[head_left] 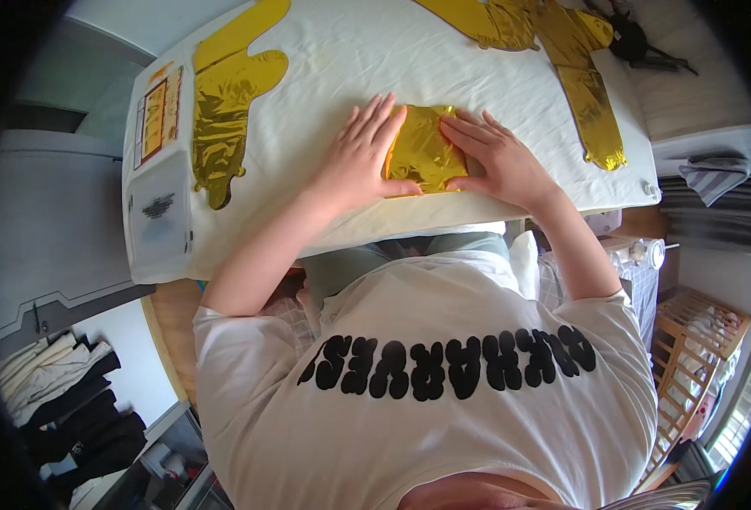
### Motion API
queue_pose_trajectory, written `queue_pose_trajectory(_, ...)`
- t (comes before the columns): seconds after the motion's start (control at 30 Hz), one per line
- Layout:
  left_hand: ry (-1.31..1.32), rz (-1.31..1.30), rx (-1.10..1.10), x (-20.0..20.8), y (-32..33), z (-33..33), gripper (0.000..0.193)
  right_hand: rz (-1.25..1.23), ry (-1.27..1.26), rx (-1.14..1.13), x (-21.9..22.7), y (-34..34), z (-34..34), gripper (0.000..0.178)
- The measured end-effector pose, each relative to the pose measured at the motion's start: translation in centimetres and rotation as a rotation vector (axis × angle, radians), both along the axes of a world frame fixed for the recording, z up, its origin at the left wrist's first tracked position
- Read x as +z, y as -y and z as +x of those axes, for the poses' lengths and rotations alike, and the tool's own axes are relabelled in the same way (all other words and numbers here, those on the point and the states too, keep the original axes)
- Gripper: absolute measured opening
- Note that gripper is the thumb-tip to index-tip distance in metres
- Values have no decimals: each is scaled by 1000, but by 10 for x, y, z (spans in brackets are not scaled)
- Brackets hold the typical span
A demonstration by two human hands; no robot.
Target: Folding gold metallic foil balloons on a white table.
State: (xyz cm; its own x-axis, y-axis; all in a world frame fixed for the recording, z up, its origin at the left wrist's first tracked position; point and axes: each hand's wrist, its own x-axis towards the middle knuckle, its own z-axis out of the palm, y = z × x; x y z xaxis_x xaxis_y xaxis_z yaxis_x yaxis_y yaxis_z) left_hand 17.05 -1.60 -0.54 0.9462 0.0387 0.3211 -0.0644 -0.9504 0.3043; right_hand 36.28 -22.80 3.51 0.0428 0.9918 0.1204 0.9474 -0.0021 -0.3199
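A shiny gold foil balloon (427,155), flat and folded into a rough square, lies on the white-covered table (333,68) in front of me. My left hand (362,157) rests along its left edge, fingers stretched away from me and the thumb at the near corner. On the opposite side my right hand (496,160) lies with its fingers extended over the far right corner and its thumb by the near right corner. Both hands are open and press lightly against the foil. The underside of the folded balloon is hidden.
Flat gold foil balloons lie at the left (221,110) and far right (575,72). A printed sheet (156,115) and a clear plastic sleeve (159,217) sit at the left edge. A black figure (630,38) is at the far right corner; a wooden crib (690,365) stands to the right.
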Motion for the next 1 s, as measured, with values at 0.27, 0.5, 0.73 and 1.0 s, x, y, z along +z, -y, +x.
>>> queue_pose_trajectory(0.27, -171, 83, 95, 17, 2, -26, 110, -31, -73, -40, 2, -1, 0, 88)
queue_pose_trajectory(0.5, -176, 48, 129, 21, -3, -28, 115, -57, 32, -55, 4, -6, 4, 91)
queue_pose_trajectory(0.73, -188, 124, 144, 25, 0, -27, 107, -97, 14, -141, 5, 2, -2, 97)
queue_pose_trajectory(1.0, -189, 73, 65, 28, -5, -22, 107, -76, 12, -168, 1, 4, -6, 97)
